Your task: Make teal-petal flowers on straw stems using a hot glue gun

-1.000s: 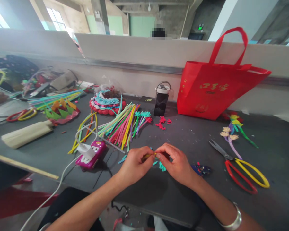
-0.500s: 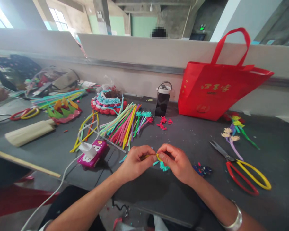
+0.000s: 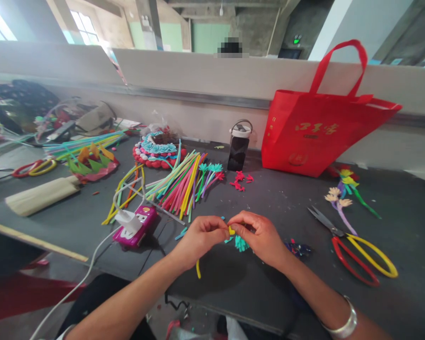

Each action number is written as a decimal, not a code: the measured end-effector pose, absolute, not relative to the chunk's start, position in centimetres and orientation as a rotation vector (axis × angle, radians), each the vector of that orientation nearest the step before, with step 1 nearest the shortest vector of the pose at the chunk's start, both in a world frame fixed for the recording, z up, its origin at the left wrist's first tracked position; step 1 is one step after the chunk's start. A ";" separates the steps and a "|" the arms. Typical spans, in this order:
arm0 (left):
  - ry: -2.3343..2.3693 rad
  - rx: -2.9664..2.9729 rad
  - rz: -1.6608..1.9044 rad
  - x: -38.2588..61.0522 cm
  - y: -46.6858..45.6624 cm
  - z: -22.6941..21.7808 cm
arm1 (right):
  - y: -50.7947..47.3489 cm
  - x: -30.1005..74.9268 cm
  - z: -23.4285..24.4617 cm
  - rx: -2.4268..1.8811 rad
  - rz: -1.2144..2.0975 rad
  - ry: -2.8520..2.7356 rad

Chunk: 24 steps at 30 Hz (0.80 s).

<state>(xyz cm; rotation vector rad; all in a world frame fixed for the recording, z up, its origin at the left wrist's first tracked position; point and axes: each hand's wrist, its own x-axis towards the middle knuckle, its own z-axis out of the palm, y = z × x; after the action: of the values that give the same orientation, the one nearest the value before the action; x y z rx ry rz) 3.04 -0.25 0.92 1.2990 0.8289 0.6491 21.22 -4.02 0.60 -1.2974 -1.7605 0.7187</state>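
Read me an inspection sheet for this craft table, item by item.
Surface: dark table, small coloured scraps scattered.
Job's things: yellow stem pinched between left hand and right hand; teal flower piece beneath the right hand.
Clutter: stem bundle, scissors, red bag, bottle.
Hands: both shut, fingertips meeting on the stem.
Cables: white cable runs from the pink power strip off the near edge.
Surroundings: grey partition behind the table.

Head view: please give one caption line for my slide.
Left hand and right hand pinch a yellow stick above a dark table, near scissors and a red bag.
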 end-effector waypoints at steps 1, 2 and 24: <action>0.839 1.284 0.638 3.2 -0.3 0.8 | -4.1 21.1 0.6 -1.302 0.658 -1.774; 0.851 1.280 0.637 3.3 -0.3 0.7 | -4.3 21.1 0.6 -1.299 0.600 -1.791; 0.885 0.931 0.723 3.1 0.7 0.9 | -5.1 21.1 1.3 -1.230 0.360 -1.850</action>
<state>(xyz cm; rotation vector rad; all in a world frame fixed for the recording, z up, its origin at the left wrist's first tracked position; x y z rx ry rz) 3.14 0.73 0.88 0.9309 0.8848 0.7226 21.13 -5.06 1.30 -1.2298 -1.8500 0.3602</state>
